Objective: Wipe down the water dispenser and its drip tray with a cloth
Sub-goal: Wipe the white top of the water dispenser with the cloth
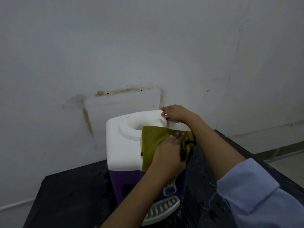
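The limp cloth (154,139) lies under the flat left hand (169,150) atop the probably light, slick dispenser (123,145), while the right hand (176,113) braces its rear corner, grip unclear.

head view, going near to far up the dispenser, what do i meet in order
drip tray → tap → left hand pressing the green cloth → right hand at the far corner of the white top → stained wall

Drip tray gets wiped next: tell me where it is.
Head view, bottom centre: the drip tray juts from the foot of the dispenser, at its purple front, over the black table.
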